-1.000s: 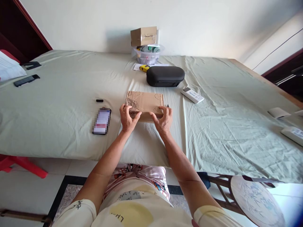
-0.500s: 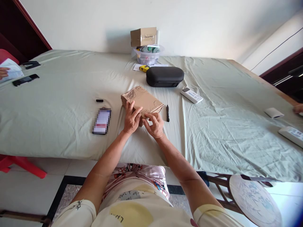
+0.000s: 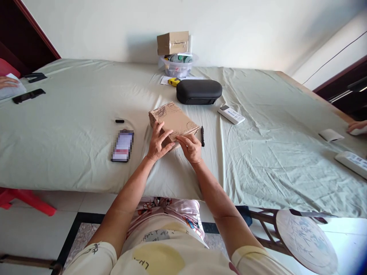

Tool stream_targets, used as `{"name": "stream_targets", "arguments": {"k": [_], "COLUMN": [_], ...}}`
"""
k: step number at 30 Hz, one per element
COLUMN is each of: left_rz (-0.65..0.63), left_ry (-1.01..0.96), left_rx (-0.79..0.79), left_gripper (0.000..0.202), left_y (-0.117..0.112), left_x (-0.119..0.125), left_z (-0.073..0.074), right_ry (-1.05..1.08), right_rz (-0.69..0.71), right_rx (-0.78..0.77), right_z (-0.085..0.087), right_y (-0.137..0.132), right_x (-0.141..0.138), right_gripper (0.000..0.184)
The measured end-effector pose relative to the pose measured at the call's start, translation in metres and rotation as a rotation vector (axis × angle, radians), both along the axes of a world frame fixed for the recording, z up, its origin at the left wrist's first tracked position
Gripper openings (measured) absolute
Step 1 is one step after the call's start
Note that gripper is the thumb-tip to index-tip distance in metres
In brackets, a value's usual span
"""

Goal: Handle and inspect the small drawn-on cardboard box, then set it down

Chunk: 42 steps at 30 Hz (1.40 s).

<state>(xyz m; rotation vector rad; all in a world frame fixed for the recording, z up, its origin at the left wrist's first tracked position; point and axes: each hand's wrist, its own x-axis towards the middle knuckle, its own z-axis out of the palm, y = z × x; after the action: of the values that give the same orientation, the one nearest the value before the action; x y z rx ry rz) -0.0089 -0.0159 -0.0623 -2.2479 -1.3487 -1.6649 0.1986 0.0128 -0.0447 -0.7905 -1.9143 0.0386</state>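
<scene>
A brown cardboard box (image 3: 179, 120) with dark scribbled lines on its top lies at an angle on the cloth before me. Spread fingers of my left hand (image 3: 157, 144) rest against its near left side and top edge, the thumb pointing toward the near corner. My right hand (image 3: 191, 148) has thumb and fingers pinched together at the near corner, along the lid's edge. What lies between those fingertips is too small to make out. A black marker (image 3: 203, 136) without its cap lies just right of the box. The black cap (image 3: 119, 121) is off to the left.
A phone (image 3: 122, 146) lies left of my hands. Behind the box sit a black case (image 3: 199, 91), a yellow tape measure (image 3: 173, 81) and a plastic tub (image 3: 178, 68) under another carton (image 3: 172, 42). A white device (image 3: 231, 115) lies to the right. Other people's hands show at both sides.
The box has shifted slightly to the right. My right hand's fingers have drawn closer together at its near corner, and my left thumb has stretched out.
</scene>
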Motion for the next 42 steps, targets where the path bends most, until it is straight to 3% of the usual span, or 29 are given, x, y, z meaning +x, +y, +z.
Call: {"name": "stream_targets", "arguments": {"k": [8, 11, 16, 23, 30, 33, 38, 42], "left_rz": [-0.012, -0.014, -0.003, 0.013, -0.045, -0.038, 0.232, 0.387], "left_ry": [-0.027, -0.023, -0.083, -0.226, -0.408, -0.373, -0.083, 0.08], "left_rx": [-0.009, -0.043, -0.087, -0.205, -0.413, -0.479, -0.579, -0.53], "left_gripper": [0.039, 0.047, 0.054, 0.059, 0.07, 0.063, 0.072, 0.056], "left_y": [-0.001, -0.001, -0.001, 0.004, 0.009, 0.009, 0.006, 0.005], "left_x": [0.0, -0.001, -0.003, -0.009, -0.016, -0.018, -0.012, -0.004], "left_z": [0.001, 0.002, 0.003, -0.002, -0.007, -0.006, -0.008, -0.015], "right_ry": [0.172, 0.225, 0.32, 0.499, 0.329, 0.158, -0.151, -0.186], "right_rz": [-0.206, -0.261, -0.206, -0.075, -0.119, -0.191, -0.297, -0.3], "right_rx": [-0.121, -0.178, -0.285, -0.527, -0.702, -0.755, -0.732, -0.665], "right_z": [0.003, 0.004, 0.001, -0.011, -0.009, -0.011, -0.018, -0.023], "right_y": [0.023, 0.027, 0.027, 0.033, 0.033, 0.034, 0.032, 0.03], "right_x": [0.03, 0.035, 0.031, 0.022, 0.028, 0.03, 0.029, 0.028], "right_gripper": [0.033, 0.03, 0.026, 0.034, 0.034, 0.022, 0.011, 0.01]}}
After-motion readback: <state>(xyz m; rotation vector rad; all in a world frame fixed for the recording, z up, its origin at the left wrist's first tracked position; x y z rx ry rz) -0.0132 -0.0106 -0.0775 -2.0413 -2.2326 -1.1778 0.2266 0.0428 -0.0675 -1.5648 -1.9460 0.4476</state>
